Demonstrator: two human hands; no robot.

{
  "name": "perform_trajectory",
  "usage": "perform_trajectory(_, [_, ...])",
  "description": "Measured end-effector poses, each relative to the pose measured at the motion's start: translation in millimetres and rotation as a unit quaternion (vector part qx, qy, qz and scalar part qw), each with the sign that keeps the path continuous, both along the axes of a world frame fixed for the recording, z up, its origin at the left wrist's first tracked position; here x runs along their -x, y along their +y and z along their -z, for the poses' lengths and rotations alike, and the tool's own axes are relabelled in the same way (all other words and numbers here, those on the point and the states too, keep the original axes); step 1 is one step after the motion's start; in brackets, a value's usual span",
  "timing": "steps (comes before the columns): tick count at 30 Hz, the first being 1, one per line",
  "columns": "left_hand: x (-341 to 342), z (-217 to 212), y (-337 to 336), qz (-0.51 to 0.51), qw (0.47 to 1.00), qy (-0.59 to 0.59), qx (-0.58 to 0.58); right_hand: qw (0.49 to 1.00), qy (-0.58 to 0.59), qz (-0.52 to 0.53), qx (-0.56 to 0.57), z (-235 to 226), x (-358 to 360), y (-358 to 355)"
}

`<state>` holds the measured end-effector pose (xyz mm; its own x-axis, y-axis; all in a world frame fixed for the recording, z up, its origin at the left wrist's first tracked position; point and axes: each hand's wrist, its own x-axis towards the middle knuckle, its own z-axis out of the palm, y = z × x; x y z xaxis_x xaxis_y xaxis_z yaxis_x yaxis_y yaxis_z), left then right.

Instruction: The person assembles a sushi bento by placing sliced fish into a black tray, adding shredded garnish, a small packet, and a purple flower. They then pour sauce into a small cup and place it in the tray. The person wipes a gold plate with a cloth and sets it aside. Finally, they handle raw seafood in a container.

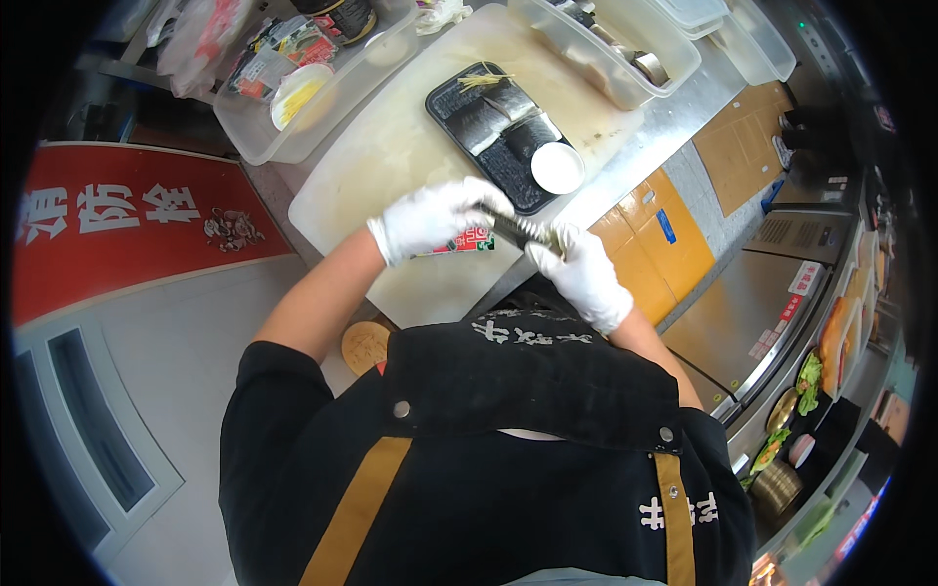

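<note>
Both gloved; left hand (437, 217) grip and right hand (584, 273) grip clenched on fish strip (523, 232). Red packet (467, 241) half hidden beneath. Black tray (445, 101) contents indistinct, on cutting board (391, 156).

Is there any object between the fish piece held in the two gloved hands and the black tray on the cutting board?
Nothing visible blocks it. The left hand and right hand hold the fish piece just beside the near edge of the black tray. Only bare cutting board lies between them; the small white dish sits on the tray's near end.
</note>
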<state>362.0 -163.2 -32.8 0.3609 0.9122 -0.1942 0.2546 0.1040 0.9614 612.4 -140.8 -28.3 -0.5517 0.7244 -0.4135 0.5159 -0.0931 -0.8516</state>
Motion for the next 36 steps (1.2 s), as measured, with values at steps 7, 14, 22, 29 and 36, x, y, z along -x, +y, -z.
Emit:
perform_trajectory(7, [15, 21, 75, -0.052, 0.997, 0.011, 0.053, 0.919, 0.24, 0.275, 0.147, 65, 50, 8])
perform_trajectory(14, [3, 40, 80, -0.092, 0.993, 0.056, 0.046, 0.939, 0.163, 0.292, 0.082, 66, 40, 13])
perform_trajectory(22, [-4, 44, 73, -0.105, 0.977, 0.179, -0.05, 0.927, 0.169, 0.33, 0.059, 61, 40, 13])
perform_trajectory(29, [-5, 36, 70, -0.112, 0.971, 0.2, -0.066, 0.91, 0.175, 0.365, 0.09, 66, 38, 9])
perform_trajectory(36, [-3, 31, 62, -0.129, 0.979, 0.142, -0.068, 0.909, 0.19, 0.344, 0.138, 64, 31, 6])
